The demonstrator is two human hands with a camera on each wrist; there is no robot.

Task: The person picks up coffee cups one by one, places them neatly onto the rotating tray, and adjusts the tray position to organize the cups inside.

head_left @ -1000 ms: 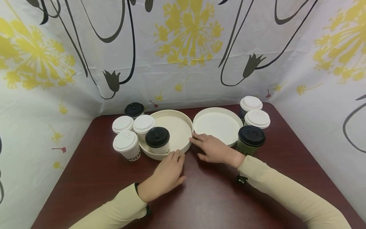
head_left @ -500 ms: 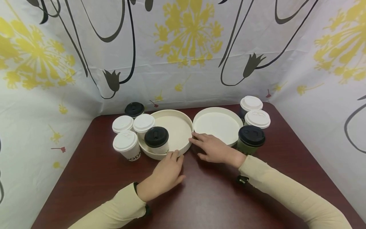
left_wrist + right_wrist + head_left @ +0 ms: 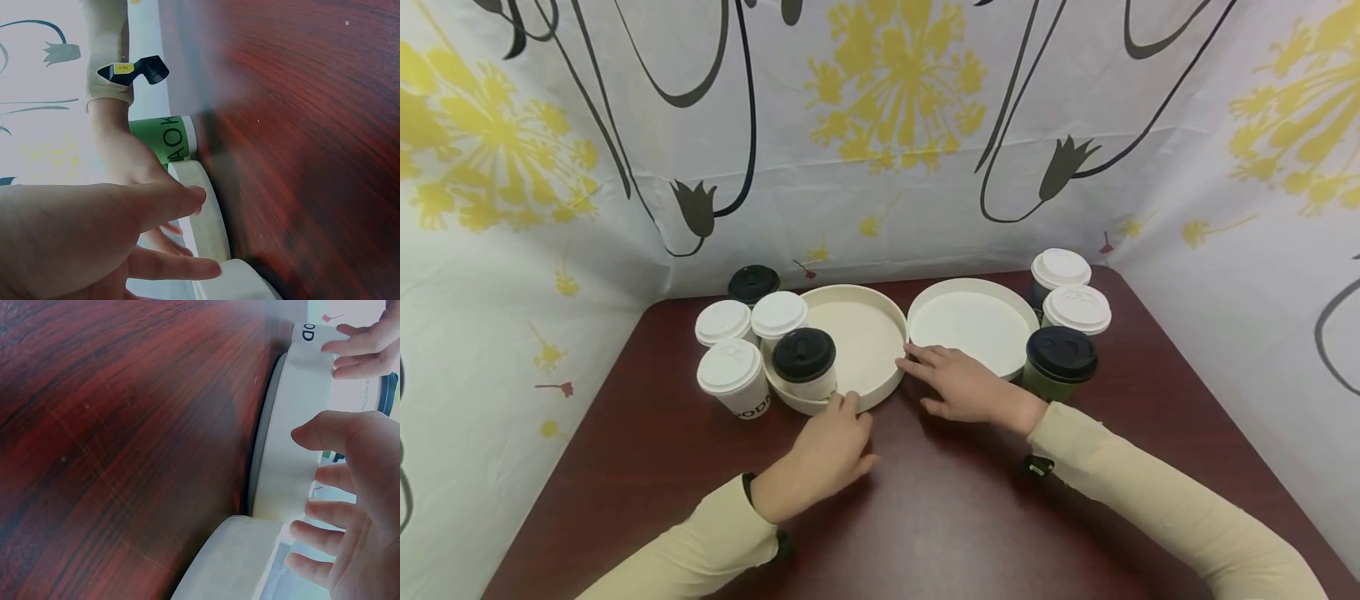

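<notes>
Two round cream trays sit side by side: the left tray [image 3: 876, 342] and the right tray [image 3: 973, 325]. Inside the left tray, near its front, stands a white paper coffee cup with a black lid [image 3: 805, 357]. My left hand [image 3: 816, 457] reaches to that tray's front rim, fingers extended, fingertips close to the cup's base. My right hand [image 3: 966, 387] lies with its fingers spread, fingertips at the rims where the trays meet. In the right wrist view, the right hand's thumb [image 3: 325, 430] stands apart from its fingers beside the left tray's outer wall [image 3: 294, 425].
White-lidded cups [image 3: 730, 375] and a black-lidded cup [image 3: 753, 285] crowd the left tray's left side. Right of the right tray stand a green cup with a black lid [image 3: 1060, 358] and two white-lidded cups [image 3: 1077, 308]. A patterned cloth [image 3: 887, 208] walls the dark red table [image 3: 925, 517].
The black-lidded cup in the left tray has slid slightly left, and my left hand has shifted left with it. My right hand and both trays have stayed almost in place.
</notes>
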